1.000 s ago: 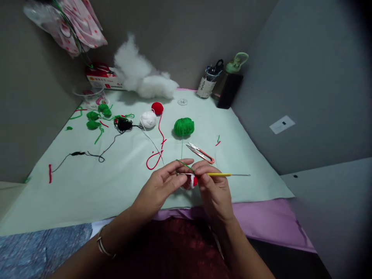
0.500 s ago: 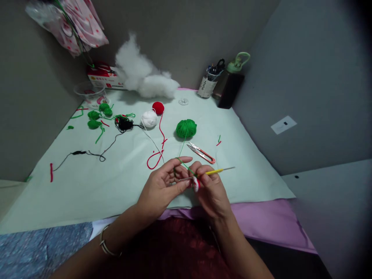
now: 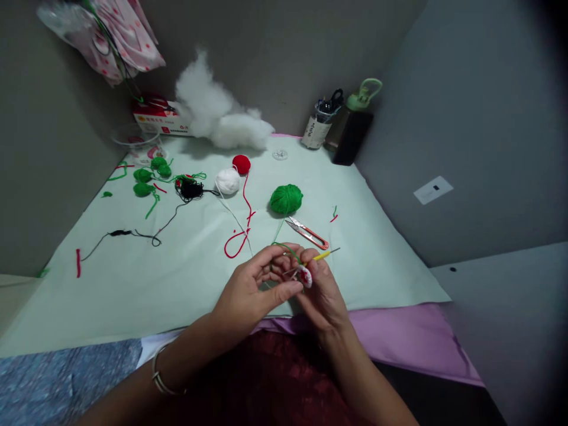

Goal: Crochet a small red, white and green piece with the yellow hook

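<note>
I have my right fingers (image 3: 320,274) clamped on a slim crochet hook with a yellow handle (image 3: 322,256), one thin metal end poking out past them. The small round red-and-white knitted piece (image 3: 305,276) sits between my two thumbs, nearer me than the plump green ball of wool yarn (image 3: 286,200). My left fingers (image 3: 267,255) curl beside it – whether they pinch its edge, I cannot tell. A thin green yarn strand (image 3: 291,249) runs from the green ball over my left index finger to the piece, probably draped there to keep it taut.

The green ball lies straight ahead on the pale cloth-covered surface (image 3: 381,266), likely so that it unwinds freely. The steel thread snips with orange handles (image 3: 314,236) rest just to its near right, handles angled my way – handy for cutting, I'd judge.
</note>
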Demonstrator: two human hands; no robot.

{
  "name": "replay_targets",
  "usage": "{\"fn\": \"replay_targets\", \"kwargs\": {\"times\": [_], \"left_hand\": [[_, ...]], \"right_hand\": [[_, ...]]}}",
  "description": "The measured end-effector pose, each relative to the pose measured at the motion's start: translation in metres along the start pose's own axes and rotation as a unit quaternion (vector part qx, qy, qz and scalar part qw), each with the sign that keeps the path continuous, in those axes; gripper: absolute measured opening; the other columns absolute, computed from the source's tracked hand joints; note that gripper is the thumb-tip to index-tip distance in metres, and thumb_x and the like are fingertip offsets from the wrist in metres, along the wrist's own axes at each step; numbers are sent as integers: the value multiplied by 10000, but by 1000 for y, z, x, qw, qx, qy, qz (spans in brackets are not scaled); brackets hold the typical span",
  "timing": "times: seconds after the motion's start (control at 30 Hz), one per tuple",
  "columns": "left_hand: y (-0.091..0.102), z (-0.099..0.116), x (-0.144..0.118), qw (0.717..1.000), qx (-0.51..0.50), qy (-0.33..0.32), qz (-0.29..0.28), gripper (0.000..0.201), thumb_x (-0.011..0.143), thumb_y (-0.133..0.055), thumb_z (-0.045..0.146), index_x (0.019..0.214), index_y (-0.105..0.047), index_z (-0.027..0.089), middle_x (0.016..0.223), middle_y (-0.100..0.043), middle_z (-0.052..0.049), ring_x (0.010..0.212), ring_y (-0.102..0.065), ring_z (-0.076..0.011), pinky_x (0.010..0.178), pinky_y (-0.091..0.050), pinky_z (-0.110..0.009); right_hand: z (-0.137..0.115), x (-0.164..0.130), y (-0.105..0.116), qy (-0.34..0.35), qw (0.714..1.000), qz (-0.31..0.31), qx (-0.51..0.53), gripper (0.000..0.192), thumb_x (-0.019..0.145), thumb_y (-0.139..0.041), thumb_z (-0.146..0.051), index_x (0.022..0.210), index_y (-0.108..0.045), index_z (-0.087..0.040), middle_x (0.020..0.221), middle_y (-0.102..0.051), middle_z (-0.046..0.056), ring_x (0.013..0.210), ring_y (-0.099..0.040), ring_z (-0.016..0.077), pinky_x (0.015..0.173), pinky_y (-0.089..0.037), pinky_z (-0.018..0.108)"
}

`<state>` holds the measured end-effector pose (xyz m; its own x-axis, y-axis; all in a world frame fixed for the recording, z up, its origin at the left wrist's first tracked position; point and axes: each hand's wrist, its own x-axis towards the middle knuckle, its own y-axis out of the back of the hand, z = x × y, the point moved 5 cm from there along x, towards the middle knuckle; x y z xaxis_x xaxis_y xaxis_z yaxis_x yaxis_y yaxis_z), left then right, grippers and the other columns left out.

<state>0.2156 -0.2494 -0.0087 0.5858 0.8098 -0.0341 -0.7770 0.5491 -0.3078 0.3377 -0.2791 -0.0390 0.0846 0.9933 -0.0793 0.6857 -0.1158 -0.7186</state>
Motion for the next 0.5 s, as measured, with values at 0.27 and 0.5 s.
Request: {"fn": "replay_targets", "kwargs": {"times": [0.27,0.5], "left_hand": [[4,5,2,999,29,2,25,416,836,-740,146,1246,-678,172,838,-657,21,831,-643,-122,821,-526,-263],[8,10,0,1000,-5,15,-2,390,876,-702,125,1258,-663,194,841,-608,37,703,-644,-94,694,-554,-235]], "right_hand": [[0,1,2,7,999,-29,-32,224,783,-885,-441,795,-751,-261,785,-593,-23,758,-569,138,742,-528,261],[-8,2,-1,-15,998,-58,-37,156,836,-846,-399,840,-774,-260,815,-602,-19,678,-589,110,606,-531,215]]}}
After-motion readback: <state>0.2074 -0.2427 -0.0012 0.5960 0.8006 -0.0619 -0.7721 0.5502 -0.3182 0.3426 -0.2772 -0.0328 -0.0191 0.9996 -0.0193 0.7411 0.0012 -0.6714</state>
